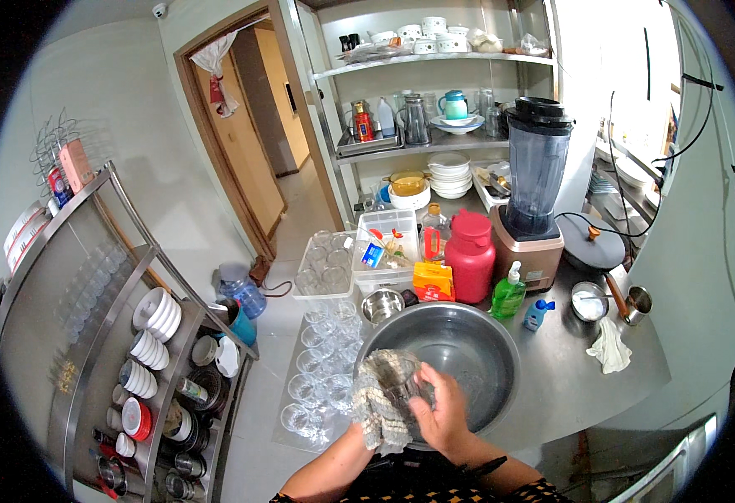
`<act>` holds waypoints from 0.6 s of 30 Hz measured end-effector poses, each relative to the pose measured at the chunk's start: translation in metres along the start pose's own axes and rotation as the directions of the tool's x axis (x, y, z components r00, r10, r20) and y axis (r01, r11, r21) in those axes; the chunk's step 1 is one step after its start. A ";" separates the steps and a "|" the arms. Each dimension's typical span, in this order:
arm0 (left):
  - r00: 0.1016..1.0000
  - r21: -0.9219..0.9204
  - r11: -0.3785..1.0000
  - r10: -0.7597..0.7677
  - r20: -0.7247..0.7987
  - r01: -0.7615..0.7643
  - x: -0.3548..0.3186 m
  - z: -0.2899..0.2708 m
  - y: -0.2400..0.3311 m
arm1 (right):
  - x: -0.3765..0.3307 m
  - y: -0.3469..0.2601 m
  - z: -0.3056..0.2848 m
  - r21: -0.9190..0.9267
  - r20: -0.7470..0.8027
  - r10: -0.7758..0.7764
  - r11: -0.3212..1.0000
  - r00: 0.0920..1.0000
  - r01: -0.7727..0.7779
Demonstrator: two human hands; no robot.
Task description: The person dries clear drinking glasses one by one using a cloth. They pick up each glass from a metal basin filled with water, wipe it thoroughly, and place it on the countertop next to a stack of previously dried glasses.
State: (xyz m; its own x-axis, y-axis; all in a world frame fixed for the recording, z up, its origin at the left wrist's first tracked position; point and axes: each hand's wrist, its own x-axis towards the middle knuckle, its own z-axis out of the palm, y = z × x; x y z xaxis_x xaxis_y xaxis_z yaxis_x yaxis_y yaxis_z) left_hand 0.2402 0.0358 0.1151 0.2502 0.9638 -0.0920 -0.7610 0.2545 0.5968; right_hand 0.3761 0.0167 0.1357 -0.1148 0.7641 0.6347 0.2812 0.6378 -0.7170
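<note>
A knitted grey-and-white cloth (376,411) covers most of my left hand (356,438), which is closed on it, its fingers hidden beneath. The cloth wraps round one side of a clear drinking glass (399,374). My right hand (441,409) grips the glass from the other side, thumb and fingers bent against it. Both hands are over the front left part of a large grey metal basin (491,331). Left of the basin, several clear glasses (305,387) stand close together on the counter.
Behind the basin are a small steel pot (382,306), a yellow-orange box (433,282), a red jug (470,256), a green soap bottle (508,293) and a blender (537,184). A plastic bin of glasses (326,267) sits at the back left. A steel dish rack (154,251) stands left.
</note>
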 end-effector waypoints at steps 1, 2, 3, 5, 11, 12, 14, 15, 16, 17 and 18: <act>0.998 -0.035 0.999 0.025 0.055 -0.023 0.000 -0.001 -0.001 | -0.002 -0.002 0.004 0.013 -0.006 0.008 1.000 1.000 -0.007; 0.995 0.092 0.991 0.095 -0.015 -0.093 -0.003 -0.002 -0.002 | -0.003 -0.004 0.011 0.030 -0.010 0.012 0.999 1.000 -0.012; 0.993 0.104 0.988 0.114 -0.020 -0.111 -0.004 -0.005 -0.003 | -0.004 -0.005 0.014 0.047 -0.014 0.017 0.999 1.000 -0.017; 0.988 0.128 0.981 0.150 -0.026 -0.145 -0.005 -0.012 -0.006 | -0.007 -0.004 0.016 0.077 0.036 0.042 0.996 0.998 -0.045; 0.981 0.140 0.978 0.168 -0.093 -0.155 -0.012 -0.005 0.003 | -0.012 0.005 0.029 0.670 0.137 0.219 0.697 0.966 -0.253; 0.987 0.118 0.984 0.145 -0.069 -0.136 -0.011 -0.012 0.003 | -0.013 0.007 0.025 0.710 0.204 0.272 0.620 0.940 -0.334; 0.994 0.002 0.996 0.084 -0.069 -0.084 -0.014 -0.001 0.007 | -0.012 0.009 0.024 0.806 0.248 0.334 0.449 0.909 -0.385; 0.995 0.028 0.998 0.053 -0.086 -0.051 -0.013 0.006 0.012 | -0.011 0.011 0.023 0.734 0.178 0.292 0.596 0.940 -0.324; 0.994 0.053 0.998 0.021 -0.103 -0.016 -0.012 0.011 0.016 | -0.009 0.015 0.019 0.640 0.114 0.237 0.725 0.965 -0.254; 0.993 0.077 0.997 -0.009 -0.121 0.018 -0.012 0.013 0.018 | -0.005 0.019 0.014 0.526 0.060 0.171 0.832 0.983 -0.176; 0.998 0.128 0.990 -0.061 -0.018 0.063 -0.012 0.008 0.020 | 0.003 0.015 0.004 0.343 0.039 0.117 0.931 0.992 -0.123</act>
State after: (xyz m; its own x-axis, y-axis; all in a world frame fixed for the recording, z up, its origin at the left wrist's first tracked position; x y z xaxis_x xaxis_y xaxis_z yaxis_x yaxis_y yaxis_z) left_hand 0.2269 0.0289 0.1342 0.2856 0.9477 -0.1423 -0.6607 0.3022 0.6871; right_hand 0.3761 0.0287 0.1256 -0.1177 0.8367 0.5348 -0.0507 0.5328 -0.8447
